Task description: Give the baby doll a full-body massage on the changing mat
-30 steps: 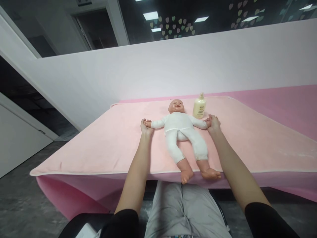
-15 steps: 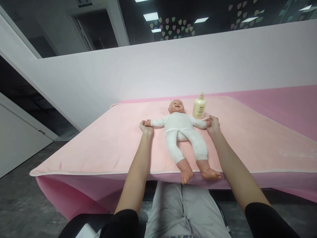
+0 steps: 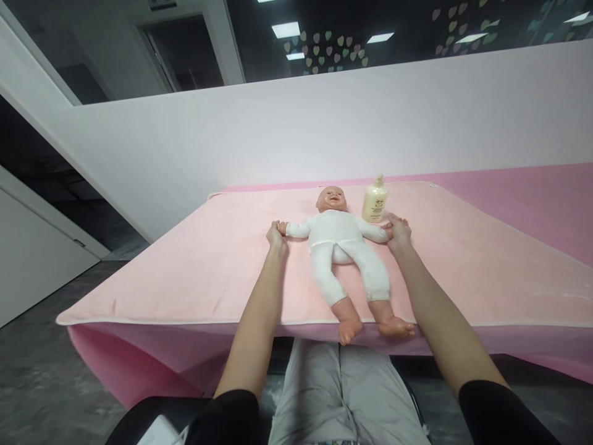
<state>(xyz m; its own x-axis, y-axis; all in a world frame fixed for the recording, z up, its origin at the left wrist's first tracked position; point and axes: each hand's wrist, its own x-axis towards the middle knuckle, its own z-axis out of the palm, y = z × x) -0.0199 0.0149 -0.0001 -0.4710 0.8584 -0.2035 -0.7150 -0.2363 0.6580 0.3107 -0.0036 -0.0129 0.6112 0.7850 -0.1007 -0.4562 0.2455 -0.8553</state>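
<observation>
A baby doll in a white suit lies on its back, head toward the wall, both arms stretched sideways and its bare feet at the table's front edge. My left hand is closed around the doll's hand on the left side. On the other side, my right hand grips the doll's other hand, fingers curled around it. A pale yellow pump bottle stands upright beside the doll's head, just beyond my right hand.
A light pink blanket covers the table over a darker pink cloth. Behind it rises a white wall with dark glass above. A white object lies at the lower left.
My left hand has shifted slightly right and up with the doll's hand in it. My right hand has barely moved. The view has tilted a little.
</observation>
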